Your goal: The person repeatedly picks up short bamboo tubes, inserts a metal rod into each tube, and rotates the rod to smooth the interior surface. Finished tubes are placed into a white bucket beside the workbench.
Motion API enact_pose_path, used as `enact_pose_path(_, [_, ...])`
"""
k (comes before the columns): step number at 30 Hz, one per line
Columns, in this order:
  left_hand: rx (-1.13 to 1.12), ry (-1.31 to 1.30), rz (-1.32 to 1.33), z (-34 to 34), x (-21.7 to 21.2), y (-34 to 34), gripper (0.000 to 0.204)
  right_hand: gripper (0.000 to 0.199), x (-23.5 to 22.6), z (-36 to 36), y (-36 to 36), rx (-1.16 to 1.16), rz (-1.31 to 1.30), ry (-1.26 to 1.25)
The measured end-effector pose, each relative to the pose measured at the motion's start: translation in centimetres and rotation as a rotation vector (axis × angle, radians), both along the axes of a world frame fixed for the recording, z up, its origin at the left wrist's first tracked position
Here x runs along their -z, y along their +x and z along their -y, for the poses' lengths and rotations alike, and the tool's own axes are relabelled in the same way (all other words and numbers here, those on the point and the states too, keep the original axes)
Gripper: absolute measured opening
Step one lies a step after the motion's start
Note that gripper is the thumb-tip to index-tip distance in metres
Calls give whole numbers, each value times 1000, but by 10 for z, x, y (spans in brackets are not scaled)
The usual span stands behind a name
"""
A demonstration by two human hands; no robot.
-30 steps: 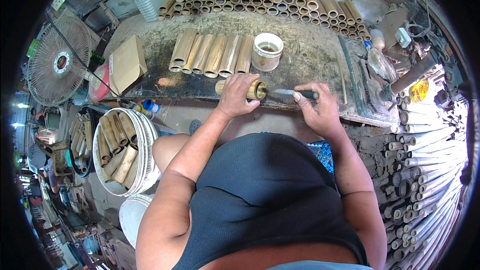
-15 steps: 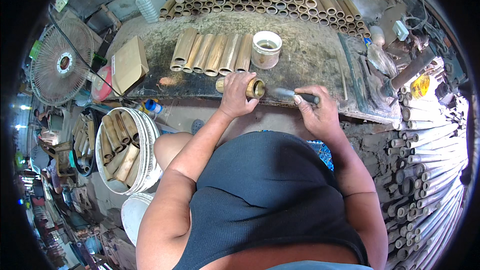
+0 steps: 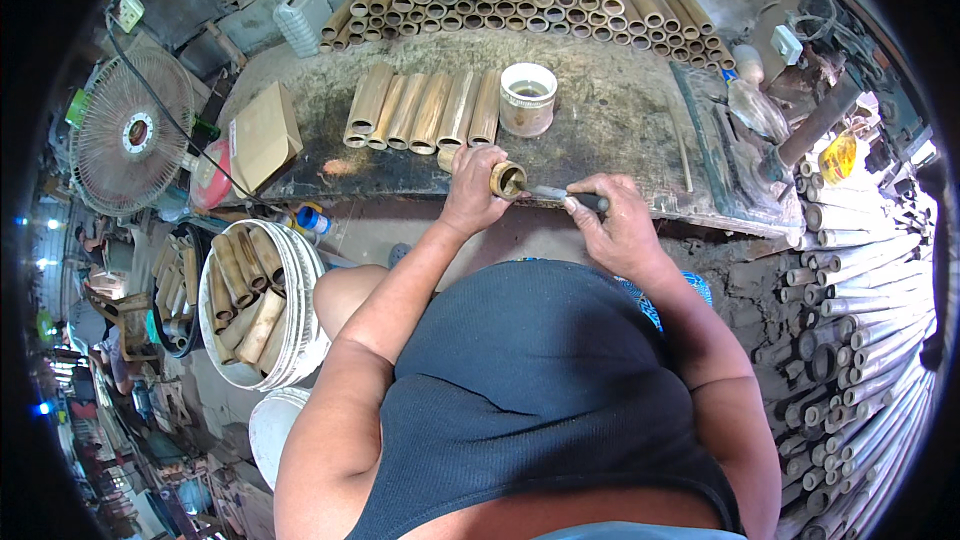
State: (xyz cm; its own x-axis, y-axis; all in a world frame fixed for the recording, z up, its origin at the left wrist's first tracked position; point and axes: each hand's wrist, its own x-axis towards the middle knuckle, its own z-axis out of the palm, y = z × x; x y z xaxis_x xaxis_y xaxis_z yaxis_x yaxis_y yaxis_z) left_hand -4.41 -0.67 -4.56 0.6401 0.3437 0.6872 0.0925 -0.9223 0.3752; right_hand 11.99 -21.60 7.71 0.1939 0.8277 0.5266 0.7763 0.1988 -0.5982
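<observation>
My left hand [image 3: 477,188] is wrapped round a short bamboo tube [image 3: 507,178], its open end facing right. In my right hand [image 3: 618,220] is a knife [image 3: 592,202] with a dark handle. The pale blade reaches left to the tube's open end, with its tip at or just inside the rim. Beyond my hands, a row of several bamboo tubes [image 3: 430,112] lies on the workbench [image 3: 600,130]. At the right end of that row stands a white container [image 3: 527,118] with dark liquid inside.
Stacked bamboo tubes [image 3: 520,5] line the bench's back edge beside a plastic jug [image 3: 302,18]. At left are a fan [image 3: 135,130], a cardboard box [image 3: 264,138] and a white bucket [image 3: 300,325] of bamboo pieces. Long poles [image 3: 870,360] are piled at right.
My right hand has moved left with the knife, bringing the blade to the tube's open end. My left hand still holds the tube in nearly the same spot.
</observation>
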Motion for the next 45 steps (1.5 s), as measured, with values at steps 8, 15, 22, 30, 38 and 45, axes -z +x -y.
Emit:
enact_pose_path(8, [-46,19,-77,7,-5,-3,68,16,-2,1,-8,-3,147,128])
enact_pose_path(15, [52,-23,35,3,-3,-1,69,16,-4,5,-11,4,-112,-13])
enact_pose_path(22, [-39,101,-52,12,-9,-5,70,17,-4,8,-13,-37,-265,-123])
enact_pose_path(30, [17,8,37,5,-1,-2,72,18,-6,10,-16,0,-135,-52])
enact_pose_path(38, [2,27,-21,15,-11,-7,75,17,-7,10,-17,23,-118,-40])
enact_pose_path(45, [13,-21,28,9,3,-3,71,15,-10,12,-19,3,70,22])
